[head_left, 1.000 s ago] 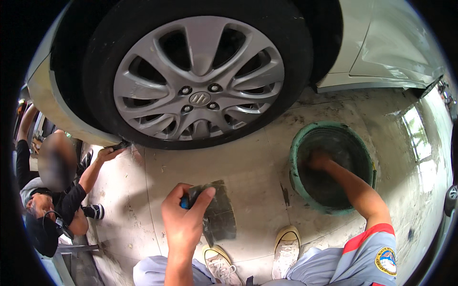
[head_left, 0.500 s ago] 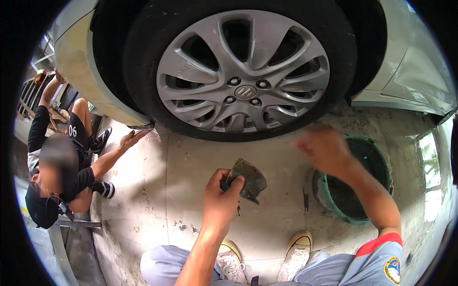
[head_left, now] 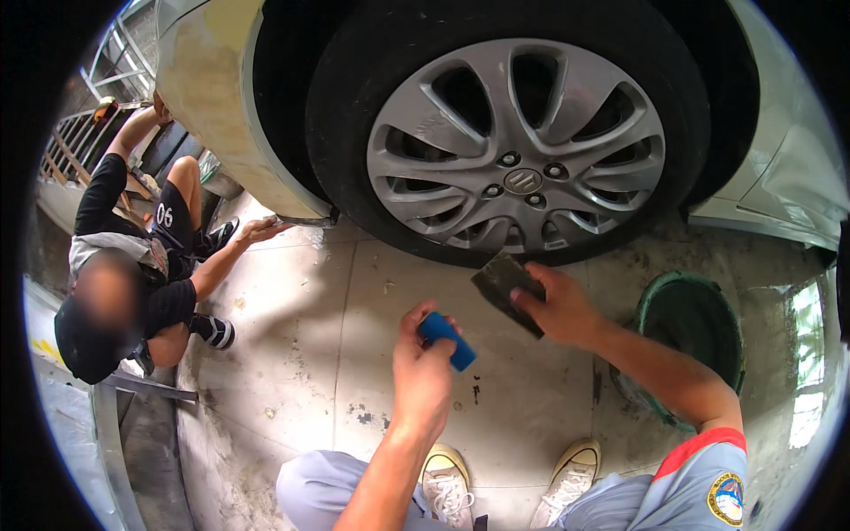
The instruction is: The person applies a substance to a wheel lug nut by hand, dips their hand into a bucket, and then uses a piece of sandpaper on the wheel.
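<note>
My left hand (head_left: 423,363) grips a small blue sanding block (head_left: 447,341), thumb and fingers closed on its sides. Between the thumb and fingers of my right hand (head_left: 560,305) is a dark, worn sheet of sandpaper (head_left: 506,292), slightly curled and angled toward the block. Sheet and block are a short distance apart. Both hands are over the floor, just below the car's front tyre (head_left: 390,234) and its grey alloy wheel (head_left: 443,181).
A green bucket (head_left: 739,354) of dark water stands under my right forearm. At the left, a co-worker (head_left: 115,230) crouches with both hands on the patchy, yellowish bumper (head_left: 208,97). My white shoes (head_left: 449,482) are on the stained tile floor (head_left: 292,354).
The sandpaper has passed from my left hand to my right, which came over from the bucket. My left hand keeps the blue block, now in plain sight. The view has shifted left.
</note>
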The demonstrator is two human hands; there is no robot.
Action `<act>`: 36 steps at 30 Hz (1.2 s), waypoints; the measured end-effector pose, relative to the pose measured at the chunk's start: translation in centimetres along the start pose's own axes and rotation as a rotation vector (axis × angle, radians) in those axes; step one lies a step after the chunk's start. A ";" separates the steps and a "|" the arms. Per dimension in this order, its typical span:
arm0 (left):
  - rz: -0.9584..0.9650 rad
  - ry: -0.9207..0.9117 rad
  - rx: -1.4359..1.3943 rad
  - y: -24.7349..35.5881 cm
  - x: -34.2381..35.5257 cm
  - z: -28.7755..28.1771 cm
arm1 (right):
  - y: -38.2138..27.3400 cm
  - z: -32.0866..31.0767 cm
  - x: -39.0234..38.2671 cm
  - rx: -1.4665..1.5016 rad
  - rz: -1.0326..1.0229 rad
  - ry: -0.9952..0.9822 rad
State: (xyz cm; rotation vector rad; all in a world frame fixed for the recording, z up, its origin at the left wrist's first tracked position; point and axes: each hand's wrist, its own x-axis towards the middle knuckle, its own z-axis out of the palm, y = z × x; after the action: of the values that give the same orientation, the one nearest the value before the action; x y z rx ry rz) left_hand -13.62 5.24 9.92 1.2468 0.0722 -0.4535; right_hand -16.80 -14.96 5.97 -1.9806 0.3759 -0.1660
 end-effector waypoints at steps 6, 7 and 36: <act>0.055 -0.089 0.184 0.1 0.2 0.1 | -1.4 0.6 -1.5 0.044 -0.103 -0.123; 0.055 -0.128 0.233 0.0 0.3 0.0 | -1.7 0.9 -1.7 0.046 -0.026 -0.163; 0.246 -0.082 0.367 -0.4 0.9 1.3 | -2.3 0.5 -3.2 0.615 0.118 -0.427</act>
State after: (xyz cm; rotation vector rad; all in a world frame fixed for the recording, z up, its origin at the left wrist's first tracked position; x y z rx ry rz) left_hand -13.25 3.67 9.72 1.5717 -0.2419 -0.3097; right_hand -19.26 -12.51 8.03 -1.3341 0.1354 0.1976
